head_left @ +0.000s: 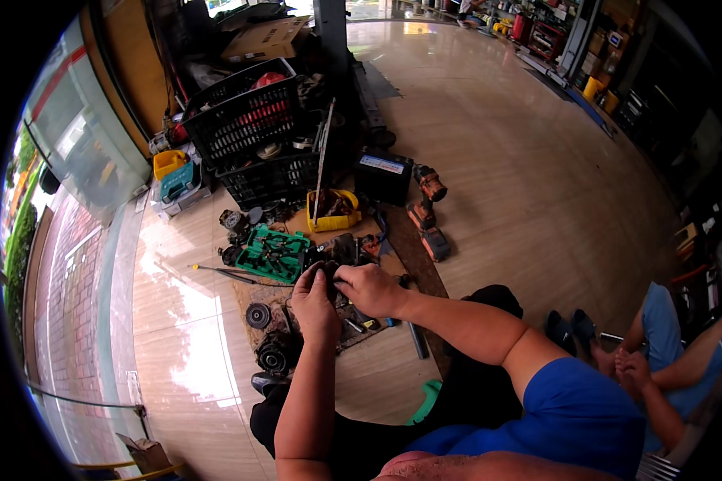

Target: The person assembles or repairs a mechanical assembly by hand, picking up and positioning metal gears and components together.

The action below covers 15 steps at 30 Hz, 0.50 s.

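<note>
Both hands, the left hand (pixel 313 298) and the right hand (pixel 367 287), were wrapped tight around 1 small dark machine part (pixel 330 267) above the floor mat (pixel 413 255). Just to the far left lay a green tool tray (pixel 271 252), and a yellow box (pixel 334 212) sat farther off.

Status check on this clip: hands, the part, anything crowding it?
Left hand and right hand both gripping a small dark part. Green tool case just beyond. Loose tools and a round disc underneath.

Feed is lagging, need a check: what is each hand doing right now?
Left hand: closed on a small dark part.
Right hand: gripping the same dark part from the other side.
</note>
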### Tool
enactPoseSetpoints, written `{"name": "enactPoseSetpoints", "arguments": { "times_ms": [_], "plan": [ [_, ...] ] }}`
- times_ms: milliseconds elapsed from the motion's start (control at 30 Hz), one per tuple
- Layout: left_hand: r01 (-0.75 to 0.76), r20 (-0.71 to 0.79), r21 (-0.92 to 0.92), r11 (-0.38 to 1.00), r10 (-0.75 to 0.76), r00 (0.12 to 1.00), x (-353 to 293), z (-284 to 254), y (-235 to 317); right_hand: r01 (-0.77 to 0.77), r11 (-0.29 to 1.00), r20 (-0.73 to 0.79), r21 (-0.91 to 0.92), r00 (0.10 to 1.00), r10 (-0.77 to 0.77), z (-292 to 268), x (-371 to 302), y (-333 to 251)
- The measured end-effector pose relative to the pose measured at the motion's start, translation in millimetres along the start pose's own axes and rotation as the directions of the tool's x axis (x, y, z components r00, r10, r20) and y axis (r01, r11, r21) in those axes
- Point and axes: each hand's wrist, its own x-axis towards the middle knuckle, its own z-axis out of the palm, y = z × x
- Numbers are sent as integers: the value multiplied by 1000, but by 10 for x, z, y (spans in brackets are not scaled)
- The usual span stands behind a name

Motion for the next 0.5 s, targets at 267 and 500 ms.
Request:
{"name": "enactPoseSetpoints", "arguments": {
  "times_ms": [267,500],
  "plan": [
    [-13,-8,-63,998,13,1000,8,66,-23,98,985,-1,-140,995,-99,-19,-10,56],
    [8,-19,36,999,-7,1000,7,0,-53,238,927,87,-290,971,-222,-24,-17,122]
  ]
}}
